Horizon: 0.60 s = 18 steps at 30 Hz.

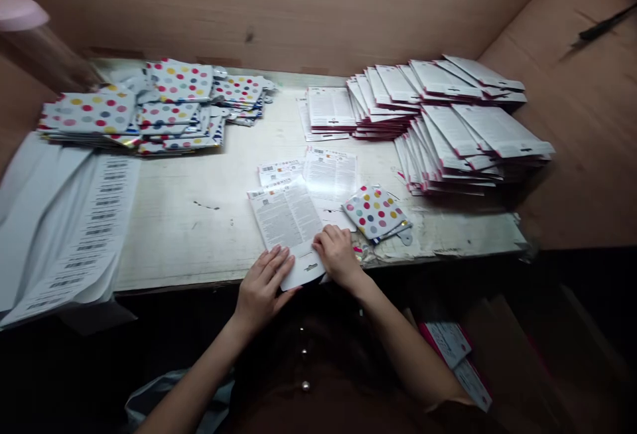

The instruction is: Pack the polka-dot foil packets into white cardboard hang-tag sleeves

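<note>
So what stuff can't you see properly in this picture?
All in the head view:
- Words on the white card: too small.
- Card edge under the right hand: hidden by fingers.
- Pink lid: cut off by left edge.
- Bluish thing: partly behind the left forearm, cut off by bottom edge.

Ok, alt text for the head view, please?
Left hand and right hand hold a printed white card at a table's near edge. Polka-dot packets and barcode sheets lie left; stacked white packs, right; one dotted packet, nearby.
</note>
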### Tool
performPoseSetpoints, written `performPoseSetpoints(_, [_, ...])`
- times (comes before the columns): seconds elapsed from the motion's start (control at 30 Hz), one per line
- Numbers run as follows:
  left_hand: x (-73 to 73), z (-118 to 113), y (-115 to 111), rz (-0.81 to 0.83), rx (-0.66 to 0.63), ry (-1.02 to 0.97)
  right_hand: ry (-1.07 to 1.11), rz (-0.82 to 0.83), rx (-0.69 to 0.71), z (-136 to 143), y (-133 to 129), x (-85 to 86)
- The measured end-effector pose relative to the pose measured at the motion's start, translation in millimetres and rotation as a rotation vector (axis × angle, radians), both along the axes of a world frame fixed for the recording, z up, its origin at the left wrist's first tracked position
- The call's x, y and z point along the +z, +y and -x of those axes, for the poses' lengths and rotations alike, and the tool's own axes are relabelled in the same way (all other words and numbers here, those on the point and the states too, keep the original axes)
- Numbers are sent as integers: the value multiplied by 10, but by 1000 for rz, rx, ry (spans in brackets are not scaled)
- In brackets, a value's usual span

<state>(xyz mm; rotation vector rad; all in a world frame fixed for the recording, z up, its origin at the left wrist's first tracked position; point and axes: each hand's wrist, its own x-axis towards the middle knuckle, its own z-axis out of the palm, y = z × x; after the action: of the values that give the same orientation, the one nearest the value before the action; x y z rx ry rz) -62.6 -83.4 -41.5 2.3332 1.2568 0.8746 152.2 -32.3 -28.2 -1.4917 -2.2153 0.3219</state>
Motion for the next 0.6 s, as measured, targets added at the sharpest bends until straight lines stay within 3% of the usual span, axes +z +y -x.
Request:
performPoseSetpoints(0.17, [-19, -32, 23, -112, 31, 35, -123, 25, 105, -15, -224, 78])
performPoseSetpoints(0.33, [-2, 12, 58, -224, -71, 87, -351, 80, 471, -164, -731, 538])
performPoseSetpoints(0.43, [7, 61, 56, -307, -92, 78, -287, 154, 441, -271, -685, 717])
performPoseSetpoints(0.5, [14, 85, 48, -346, -82, 81, -238, 83, 392, -285, -527, 665])
performPoseSetpoints(0.6, [46, 90, 43, -300, -58, 31, -183, -52, 406, -204, -313, 406])
